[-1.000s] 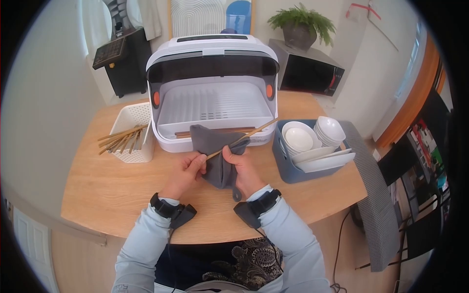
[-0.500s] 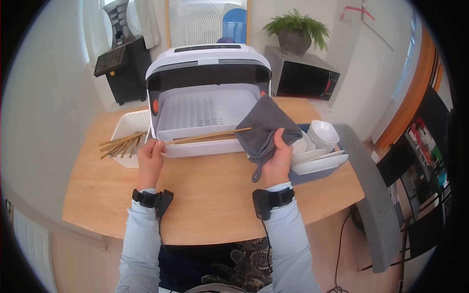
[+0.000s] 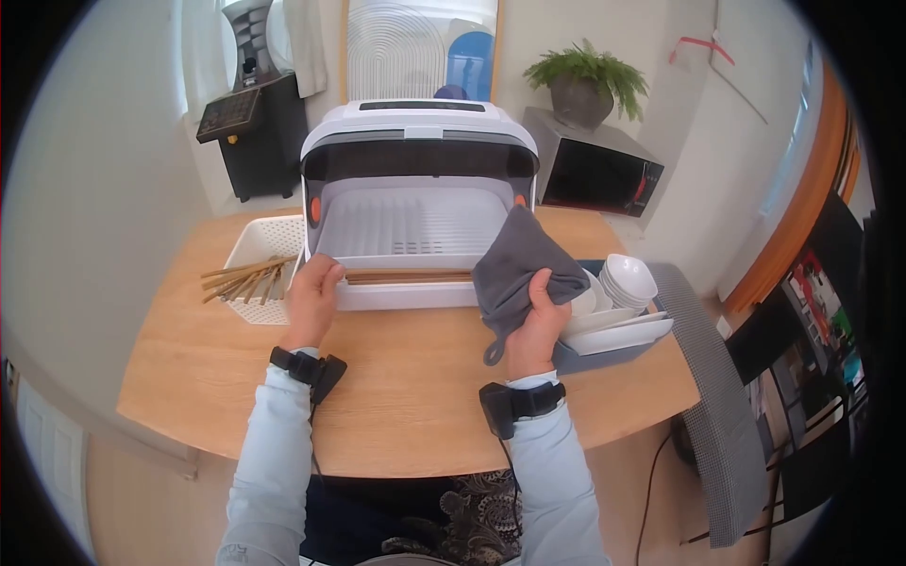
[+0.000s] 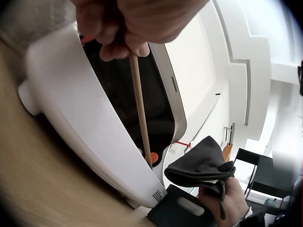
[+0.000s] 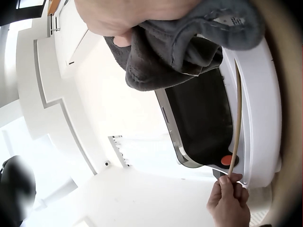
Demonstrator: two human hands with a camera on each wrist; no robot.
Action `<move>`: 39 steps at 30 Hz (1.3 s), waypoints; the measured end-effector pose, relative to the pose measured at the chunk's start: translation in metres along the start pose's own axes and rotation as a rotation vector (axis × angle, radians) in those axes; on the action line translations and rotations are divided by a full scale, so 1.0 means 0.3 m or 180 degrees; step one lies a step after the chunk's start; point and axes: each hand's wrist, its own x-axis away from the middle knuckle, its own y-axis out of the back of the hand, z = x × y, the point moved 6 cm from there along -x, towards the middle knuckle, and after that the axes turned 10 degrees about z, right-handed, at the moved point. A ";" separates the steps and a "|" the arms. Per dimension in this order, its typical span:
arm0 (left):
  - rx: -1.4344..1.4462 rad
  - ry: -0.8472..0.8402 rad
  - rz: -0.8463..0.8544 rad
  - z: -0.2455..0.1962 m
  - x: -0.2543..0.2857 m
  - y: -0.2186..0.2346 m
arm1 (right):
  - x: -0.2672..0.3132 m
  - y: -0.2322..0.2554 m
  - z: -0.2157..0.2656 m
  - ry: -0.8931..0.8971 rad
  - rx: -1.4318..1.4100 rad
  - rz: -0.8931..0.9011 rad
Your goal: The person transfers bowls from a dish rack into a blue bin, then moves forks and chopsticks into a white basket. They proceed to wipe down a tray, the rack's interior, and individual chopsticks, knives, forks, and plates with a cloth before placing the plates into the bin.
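My left hand point(image 3: 314, 297) is at the front left corner of the white dish dryer point(image 3: 401, 300), which has its dark cover raised. Its fingertips pinch one end of a light wooden chopstick point(image 4: 139, 104), which lies along the front of the dryer. Brown chopsticks point(image 3: 406, 276) rest in the narrow front ledge. To the right, my right hand point(image 3: 538, 330) grips a folded grey cloth point(image 3: 524, 259), thumb on top and a hanging loop below. The cloth overlaps the dryer's right front corner in the head view.
A white perforated basket point(image 3: 247, 241) with several chopsticks point(image 3: 247, 277) laid across it stands left of the dryer. On the right, a blue-grey bin point(image 3: 595, 358) holds white bowls point(image 3: 629, 278) and plates point(image 3: 618, 335). A microwave point(image 3: 604, 170) with a potted fern stands behind.
The cloth was wrapped round the chopstick between both hands; then the hands parted, cloth going right and chopstick left. The left hand has since brought the chopstick to the dryer's front ledge.
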 end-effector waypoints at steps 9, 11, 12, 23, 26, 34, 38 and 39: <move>-0.1027 -0.0193 -0.0107 -0.092 -0.003 -0.021 | 0.061 -0.086 -0.104 -0.1083 -0.0151 0.1033; -0.1067 -0.0299 -0.0201 -0.142 0.009 0.012 | 0.070 -0.086 -0.126 -0.1224 -0.0061 0.1128; -0.1254 -0.0286 -0.0287 -0.158 0.019 0.038 | 0.074 -0.083 -0.135 -0.1286 -0.0002 0.1168; -0.2502 0.0281 -0.0229 -0.084 0.071 0.217 | 0.067 -0.069 -0.158 -0.1245 0.0128 0.1097; -0.2674 0.0181 -0.0637 -0.123 0.074 0.266 | 0.068 -0.065 -0.163 -0.1262 0.0169 0.1068; -0.2025 -0.0346 -0.2070 -0.250 0.131 0.382 | 0.065 -0.047 -0.177 -0.1370 0.0082 0.0871; -0.0998 -0.0721 -0.2439 -0.311 0.171 0.386 | 0.077 -0.054 -0.195 -0.1613 -0.0089 0.0879; -0.0638 -0.0757 -0.2415 -0.313 0.161 0.349 | 0.080 -0.056 -0.200 -0.1684 -0.0162 0.0905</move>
